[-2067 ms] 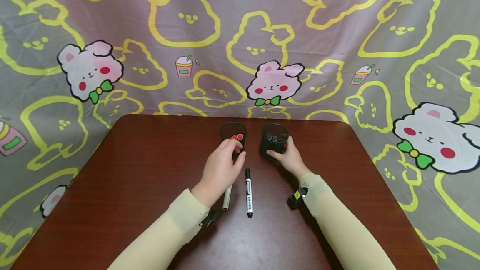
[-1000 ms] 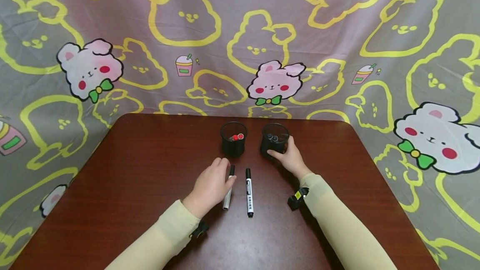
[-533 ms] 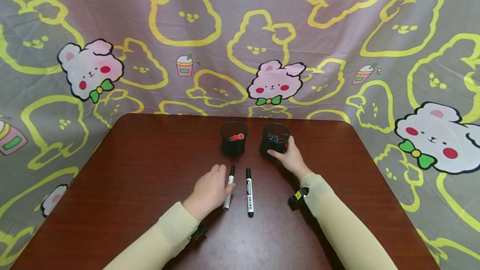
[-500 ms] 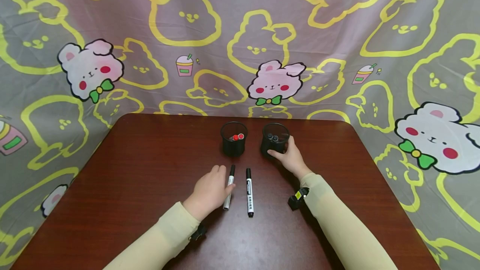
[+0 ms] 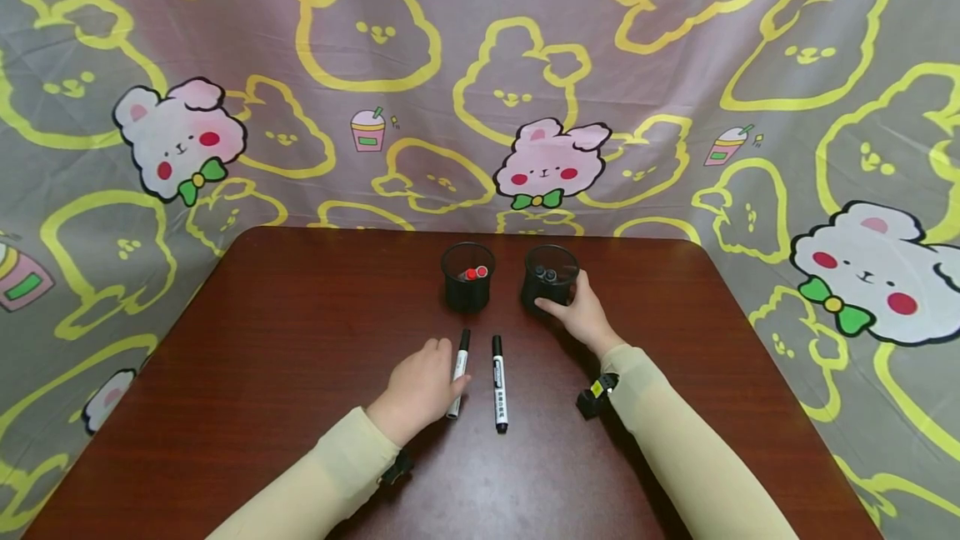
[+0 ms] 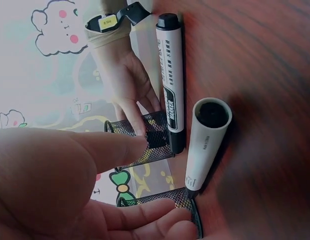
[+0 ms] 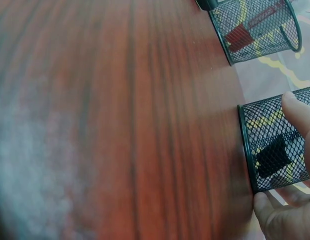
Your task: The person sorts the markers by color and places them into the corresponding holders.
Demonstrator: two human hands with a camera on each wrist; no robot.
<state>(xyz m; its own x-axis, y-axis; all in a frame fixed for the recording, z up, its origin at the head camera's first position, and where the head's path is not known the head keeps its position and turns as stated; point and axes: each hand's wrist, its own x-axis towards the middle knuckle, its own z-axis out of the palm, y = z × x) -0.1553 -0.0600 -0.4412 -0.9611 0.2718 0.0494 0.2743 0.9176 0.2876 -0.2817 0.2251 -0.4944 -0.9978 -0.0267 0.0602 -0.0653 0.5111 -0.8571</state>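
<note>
My left hand [image 5: 420, 386] is low at the left side of a white marker [image 5: 461, 352] with a black cap, lying on the table. In the left wrist view its thumb and loosely bent fingers are apart, with that marker [image 6: 207, 145] beyond them. A second black-capped marker [image 5: 499, 390] lies just to the right, its printed label facing up. My right hand [image 5: 588, 313] grips a black mesh pen holder [image 5: 531, 297] from its right side, thumb across the front. Two dark marker ends [image 5: 545, 276] show inside that holder.
Left of the gripped holder stands another black mesh pen holder [image 5: 465, 300] with red marker ends [image 5: 476, 273] inside. A patterned cloth [image 5: 420, 115] hangs behind the brown table [image 5: 300, 315]. Each wrist wears a strapped camera [image 5: 596, 394].
My left hand has come back from the left pen holder to beside the left marker, and over the last half second shifts only slightly. My right hand keeps its hold.
</note>
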